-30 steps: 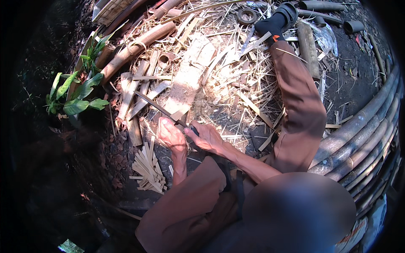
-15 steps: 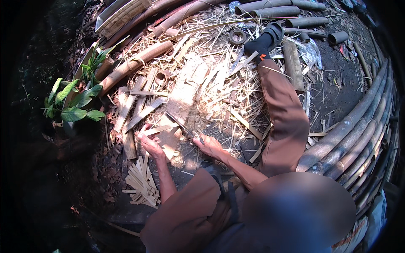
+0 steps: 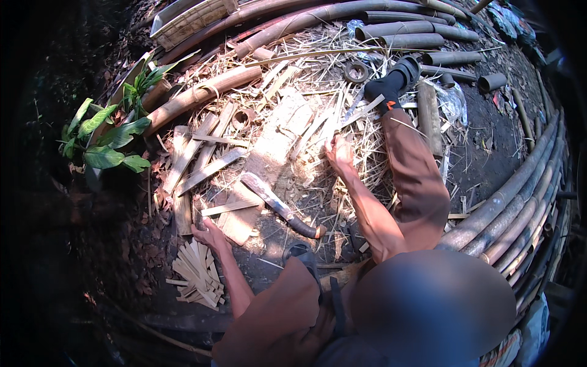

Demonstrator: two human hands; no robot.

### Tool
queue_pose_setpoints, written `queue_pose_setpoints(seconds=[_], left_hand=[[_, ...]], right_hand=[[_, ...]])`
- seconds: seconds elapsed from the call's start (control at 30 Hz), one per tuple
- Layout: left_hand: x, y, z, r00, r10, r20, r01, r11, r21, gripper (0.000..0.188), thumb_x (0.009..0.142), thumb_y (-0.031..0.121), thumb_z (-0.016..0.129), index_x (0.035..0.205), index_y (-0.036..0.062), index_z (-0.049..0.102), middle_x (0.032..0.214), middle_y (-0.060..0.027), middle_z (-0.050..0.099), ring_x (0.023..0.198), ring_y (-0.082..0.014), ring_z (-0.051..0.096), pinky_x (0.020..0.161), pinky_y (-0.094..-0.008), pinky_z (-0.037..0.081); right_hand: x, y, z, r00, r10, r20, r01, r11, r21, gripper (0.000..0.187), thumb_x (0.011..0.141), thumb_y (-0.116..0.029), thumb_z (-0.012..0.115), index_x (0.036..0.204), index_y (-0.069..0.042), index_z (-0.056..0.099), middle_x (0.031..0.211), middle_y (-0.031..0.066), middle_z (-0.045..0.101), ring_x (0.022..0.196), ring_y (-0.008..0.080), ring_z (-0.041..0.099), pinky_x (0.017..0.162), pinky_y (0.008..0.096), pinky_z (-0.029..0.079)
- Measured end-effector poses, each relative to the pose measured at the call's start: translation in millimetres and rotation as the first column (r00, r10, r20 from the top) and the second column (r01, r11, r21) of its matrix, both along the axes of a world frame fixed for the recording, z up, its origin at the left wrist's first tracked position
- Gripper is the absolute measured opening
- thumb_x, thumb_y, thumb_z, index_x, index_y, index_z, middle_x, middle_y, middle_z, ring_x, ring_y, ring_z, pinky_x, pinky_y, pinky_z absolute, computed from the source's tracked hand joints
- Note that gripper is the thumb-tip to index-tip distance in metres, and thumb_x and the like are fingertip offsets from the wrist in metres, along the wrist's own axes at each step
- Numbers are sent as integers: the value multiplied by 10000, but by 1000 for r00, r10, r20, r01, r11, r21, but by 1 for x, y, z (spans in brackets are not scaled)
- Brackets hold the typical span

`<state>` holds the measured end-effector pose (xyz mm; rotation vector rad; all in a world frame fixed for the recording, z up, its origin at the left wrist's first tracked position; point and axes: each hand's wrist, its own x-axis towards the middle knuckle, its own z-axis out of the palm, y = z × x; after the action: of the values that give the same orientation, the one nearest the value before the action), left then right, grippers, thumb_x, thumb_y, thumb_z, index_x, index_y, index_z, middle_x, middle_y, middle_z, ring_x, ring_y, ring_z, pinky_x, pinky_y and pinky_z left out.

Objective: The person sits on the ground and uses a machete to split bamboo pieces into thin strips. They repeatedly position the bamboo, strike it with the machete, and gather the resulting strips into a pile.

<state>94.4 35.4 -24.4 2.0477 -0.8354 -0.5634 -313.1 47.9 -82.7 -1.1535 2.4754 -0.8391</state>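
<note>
A long curved knife (image 3: 268,194) with a dark handle lies untouched, its blade over the lower part of a worn wooden board (image 3: 269,140). Just beyond my left hand (image 3: 211,236), a flat pale bamboo strip (image 3: 232,207) rests across the board's near part. The fingers of that hand are spread, apparently with nothing in them. My right hand (image 3: 340,153) reaches out over shavings and loose pale slivers (image 3: 318,131) right of the board. Its fingers look slightly bent and apart; bright sunlight washes out their tips, and I see nothing held.
Cut strips (image 3: 199,272) lie piled at lower left. Split bamboo pieces (image 3: 211,171) lie left of the board, near a thick bamboo pole (image 3: 205,95) and a leafy plant (image 3: 107,140). Long poles (image 3: 495,208) curve along the right. A tape roll (image 3: 355,72) lies by my outstretched foot.
My right hand has let go of the knife and moved forward and right. The knife now lies down. My left hand has come off the strip and drawn back slightly.
</note>
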Motion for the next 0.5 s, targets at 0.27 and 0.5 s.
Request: queue_pose_setpoints(seconds=[0.27, 0.5], left_hand=[[-62, -23, 62, 662, -583, -472, 495, 812, -309, 613, 954, 403, 590, 1389, 16, 397, 1354, -141, 463, 1286, -252, 435, 1050, -414, 348], [-93, -67, 101, 552, -531, -643, 322, 847, -422, 239, 966, 259, 601, 984, 38, 513, 674, 19, 426, 588, -93, 421, 587, -243, 413]], right_hand=[[122, 63, 112, 751, 346, 562, -242, 937, -253, 201, 921, -159, 525, 935, 29, 594, 751, 168, 602, 700, 277, 604, 657, 388, 463], [174, 90, 82, 750, 614, 247, -544, 784, -299, 324, 904, -182, 608, 1185, -31, 556, 876, 187, 580, 838, 358, 604, 717, 451, 471]])
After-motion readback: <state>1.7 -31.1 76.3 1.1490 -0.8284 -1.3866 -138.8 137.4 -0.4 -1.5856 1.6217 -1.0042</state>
